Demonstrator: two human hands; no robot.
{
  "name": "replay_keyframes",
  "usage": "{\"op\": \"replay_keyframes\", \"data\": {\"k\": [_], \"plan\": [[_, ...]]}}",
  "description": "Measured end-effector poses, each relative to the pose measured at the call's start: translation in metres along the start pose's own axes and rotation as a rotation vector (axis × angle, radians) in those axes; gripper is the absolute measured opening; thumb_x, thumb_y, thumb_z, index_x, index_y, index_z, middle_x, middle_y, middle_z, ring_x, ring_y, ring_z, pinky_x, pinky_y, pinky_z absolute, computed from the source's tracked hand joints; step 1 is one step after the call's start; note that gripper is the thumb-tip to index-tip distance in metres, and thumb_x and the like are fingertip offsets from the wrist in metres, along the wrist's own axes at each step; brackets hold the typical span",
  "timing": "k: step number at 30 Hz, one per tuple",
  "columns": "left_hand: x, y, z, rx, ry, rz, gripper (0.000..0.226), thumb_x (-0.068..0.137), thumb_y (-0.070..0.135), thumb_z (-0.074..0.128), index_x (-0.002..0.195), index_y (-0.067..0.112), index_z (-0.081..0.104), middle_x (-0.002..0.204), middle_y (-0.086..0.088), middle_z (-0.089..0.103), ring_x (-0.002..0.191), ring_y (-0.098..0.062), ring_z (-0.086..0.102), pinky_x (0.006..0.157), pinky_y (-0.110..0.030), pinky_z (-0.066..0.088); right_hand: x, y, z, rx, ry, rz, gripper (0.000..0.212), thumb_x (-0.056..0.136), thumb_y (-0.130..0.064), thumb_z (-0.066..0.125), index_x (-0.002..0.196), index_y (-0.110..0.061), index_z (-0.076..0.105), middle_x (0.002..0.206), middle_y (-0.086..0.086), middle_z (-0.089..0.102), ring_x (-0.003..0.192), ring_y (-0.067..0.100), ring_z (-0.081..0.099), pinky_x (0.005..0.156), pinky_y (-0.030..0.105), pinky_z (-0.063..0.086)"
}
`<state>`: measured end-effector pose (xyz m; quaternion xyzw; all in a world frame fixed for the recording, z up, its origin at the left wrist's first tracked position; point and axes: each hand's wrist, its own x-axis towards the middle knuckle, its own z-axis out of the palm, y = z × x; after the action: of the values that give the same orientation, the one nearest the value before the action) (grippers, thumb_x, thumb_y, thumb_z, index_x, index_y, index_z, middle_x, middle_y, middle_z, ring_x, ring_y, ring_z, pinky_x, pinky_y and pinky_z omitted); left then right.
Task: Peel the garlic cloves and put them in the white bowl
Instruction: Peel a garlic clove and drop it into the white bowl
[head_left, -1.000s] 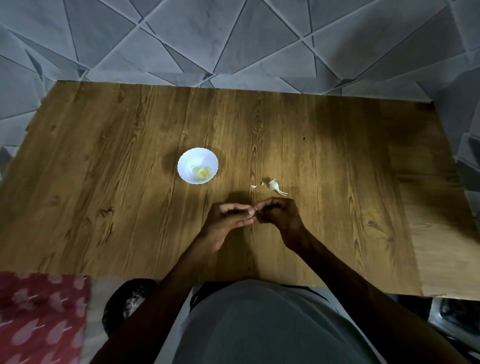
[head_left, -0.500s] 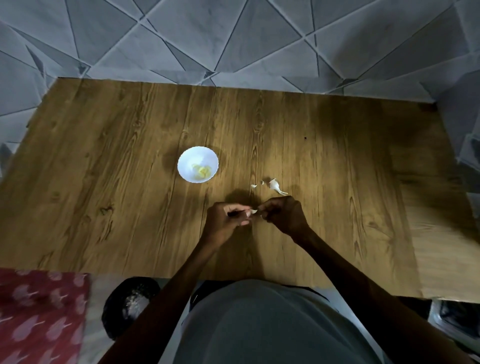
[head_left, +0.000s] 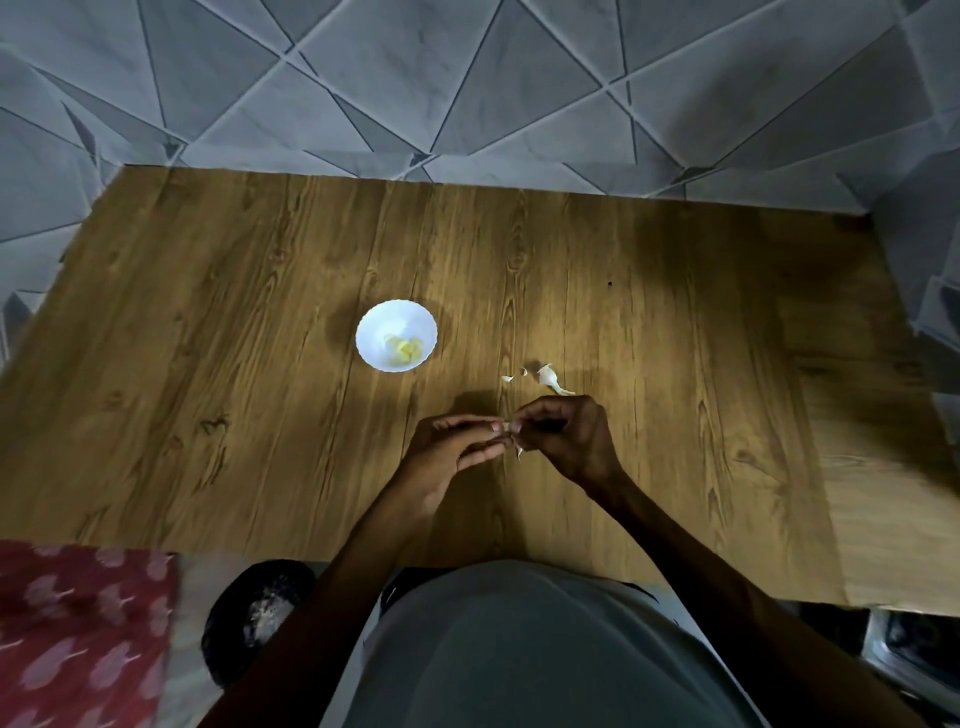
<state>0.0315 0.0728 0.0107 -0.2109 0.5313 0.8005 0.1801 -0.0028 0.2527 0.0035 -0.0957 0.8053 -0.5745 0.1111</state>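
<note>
Wood-grain worktop (head_left: 208, 364), small pale garlic clove (head_left: 506, 427).
Grip of left hand (head_left: 452, 447) and right hand (head_left: 566, 436) pinches it; papery white skins (head_left: 548, 375) beyond; scalloped white bowl (head_left: 364, 332) holds yellowish cloves (head_left: 402, 349).

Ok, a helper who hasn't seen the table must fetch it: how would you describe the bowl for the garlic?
On the wooden table, near its middle, beyond and left of the person's left hand, stands the white bowl. It is the only round dish, holding yellowish peeled cloves, unlike the loose white garlic skins to its right.
</note>
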Motion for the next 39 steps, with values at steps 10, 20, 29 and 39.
{"op": "replay_keyframes", "data": {"k": [10,20,29,39], "plan": [[0.007,0.003,-0.003,-0.152,0.062,-0.208,0.018,0.088,0.002,0.066,0.104,-0.006,0.069,0.099,-0.018,0.073,0.082,-0.016,0.072,0.071,-0.02,0.058,-0.002,-0.004,0.002,-0.106,0.002,-0.231,0.01,0.086,-0.005,0.074,0.094,-0.01,0.077,0.087,-0.005,0.076,0.079,0.003,0.071,0.072,0.021,0.057],[0.018,-0.017,-0.005,0.607,0.152,0.14,0.018,0.091,0.014,0.068,0.101,0.0,0.073,0.074,-0.005,0.073,0.06,-0.007,0.068,0.059,-0.015,0.051,-0.003,0.014,-0.001,0.211,0.023,0.074,0.011,0.084,-0.004,0.075,0.095,-0.007,0.076,0.084,0.008,0.076,0.077,0.028,0.074,0.075,0.048,0.061],[0.017,-0.013,0.0,0.391,0.047,0.153,0.017,0.086,-0.003,0.068,0.099,0.008,0.072,0.094,-0.018,0.073,0.08,-0.023,0.073,0.074,-0.03,0.06,-0.001,0.019,0.003,0.159,0.035,0.078,0.012,0.084,-0.005,0.075,0.096,-0.005,0.076,0.087,0.005,0.077,0.079,0.023,0.074,0.074,0.044,0.061],[0.011,-0.006,0.002,0.34,0.069,0.2,0.019,0.082,-0.005,0.071,0.102,-0.007,0.069,0.094,-0.021,0.071,0.08,-0.023,0.074,0.072,-0.028,0.06,0.002,0.008,0.005,0.097,-0.024,-0.05,0.013,0.082,-0.007,0.078,0.095,-0.006,0.077,0.086,0.002,0.077,0.076,0.018,0.074,0.071,0.04,0.061]]}}
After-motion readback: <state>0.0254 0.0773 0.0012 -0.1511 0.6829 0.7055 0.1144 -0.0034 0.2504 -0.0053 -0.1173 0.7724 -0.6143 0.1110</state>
